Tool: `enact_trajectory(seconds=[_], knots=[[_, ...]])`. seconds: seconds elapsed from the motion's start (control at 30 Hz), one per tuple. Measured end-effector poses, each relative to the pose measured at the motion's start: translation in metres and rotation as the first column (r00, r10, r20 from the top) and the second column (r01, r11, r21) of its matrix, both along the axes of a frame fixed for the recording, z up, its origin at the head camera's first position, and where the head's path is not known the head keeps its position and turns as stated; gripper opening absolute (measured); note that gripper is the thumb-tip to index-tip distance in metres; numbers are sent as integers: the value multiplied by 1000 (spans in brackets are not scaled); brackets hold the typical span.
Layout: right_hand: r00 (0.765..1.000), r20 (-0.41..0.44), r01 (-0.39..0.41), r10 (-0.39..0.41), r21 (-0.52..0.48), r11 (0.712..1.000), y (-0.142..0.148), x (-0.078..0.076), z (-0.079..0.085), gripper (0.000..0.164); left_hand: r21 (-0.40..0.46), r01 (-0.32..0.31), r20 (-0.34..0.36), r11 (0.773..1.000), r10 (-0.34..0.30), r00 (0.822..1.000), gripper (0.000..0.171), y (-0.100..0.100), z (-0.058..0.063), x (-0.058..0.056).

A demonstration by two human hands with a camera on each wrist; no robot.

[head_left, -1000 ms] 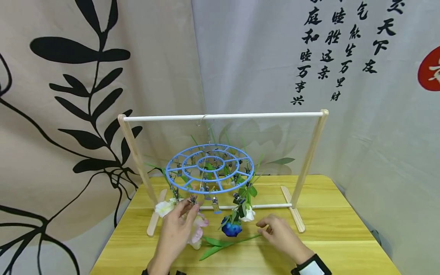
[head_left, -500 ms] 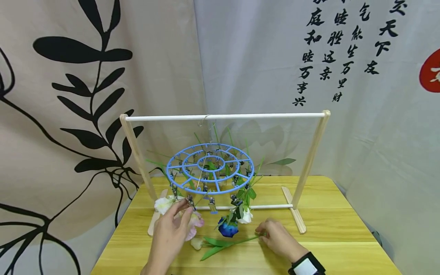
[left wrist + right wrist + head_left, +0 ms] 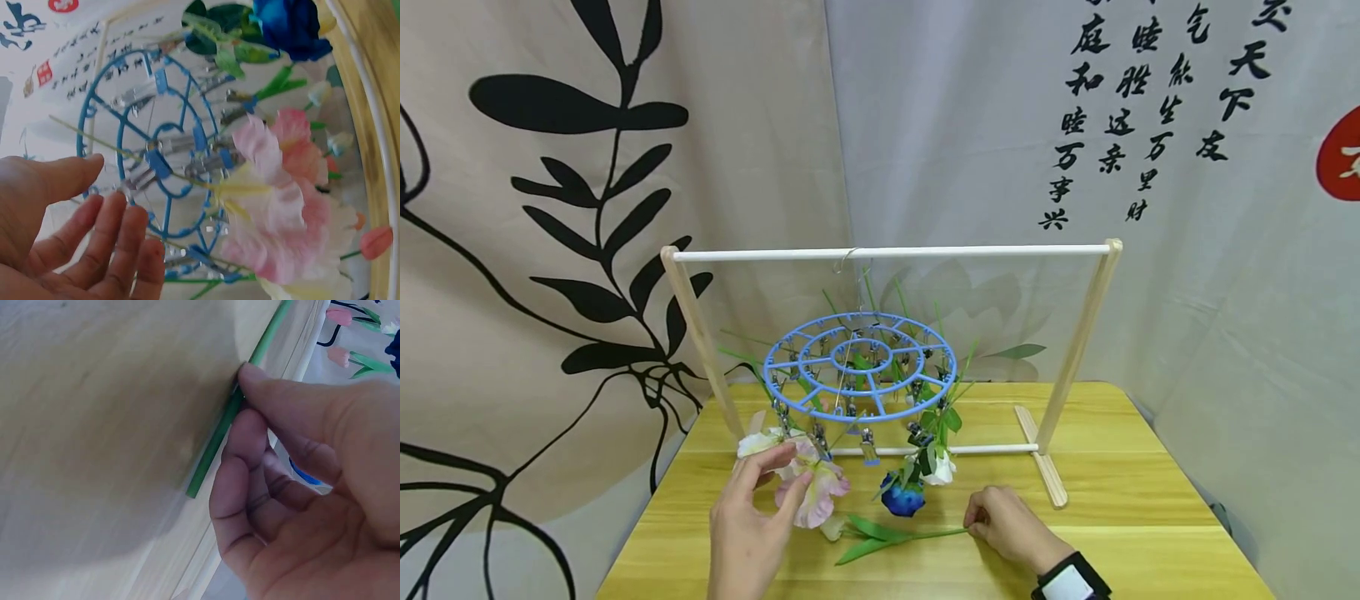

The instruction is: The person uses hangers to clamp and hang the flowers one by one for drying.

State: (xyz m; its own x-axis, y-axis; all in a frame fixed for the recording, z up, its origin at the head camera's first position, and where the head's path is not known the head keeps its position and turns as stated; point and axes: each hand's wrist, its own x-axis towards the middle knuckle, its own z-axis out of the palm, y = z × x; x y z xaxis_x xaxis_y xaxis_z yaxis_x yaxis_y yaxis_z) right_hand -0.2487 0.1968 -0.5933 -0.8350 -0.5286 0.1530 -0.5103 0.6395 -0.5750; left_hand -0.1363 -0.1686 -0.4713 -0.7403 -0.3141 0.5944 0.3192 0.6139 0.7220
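Observation:
A round blue clip hanger [image 3: 859, 419] hangs with artificial flowers clipped head-down beneath it. My left hand [image 3: 751, 517] is beside the pale pink flower [image 3: 814, 492], thumb and fingers apart. In the left wrist view, that hand holds nothing; a blue-tipped metal clip [image 3: 160, 161] grips the pink flower's thin stem near the fingers. My right hand [image 3: 1011, 527] pinches the end of a green stem [image 3: 215, 437] between thumb and finger. The stem belongs to a white tulip [image 3: 874, 537] lying on the table, its bud partly behind the pink flower.
A wooden stand with a white top bar [image 3: 970, 250] carries the hanger. A blue rose [image 3: 901, 497] and a white rose [image 3: 942, 471] hang at front right. Between them and the pink flower dangles a bare clip [image 3: 868, 446]. The table [image 3: 1135, 500] is yellow wood.
My left hand has drawn down and left from the clip, and its fingers have spread. The pink flower now hangs freely. My right hand has stayed near the tulip's stem end, now pinching it.

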Motion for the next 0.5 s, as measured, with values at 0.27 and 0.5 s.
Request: enact_trajectory(seconds=[0.27, 0.5], knots=[[1000, 25, 2, -2, 25, 1000, 3, 3, 2, 23, -139, 234, -96, 962, -248, 964, 45, 22, -9, 2], [1000, 1, 28, -28, 17, 999, 5, 7, 2, 21, -274, 481, -59, 833, -514, 856, 37, 43, -26, -2]])
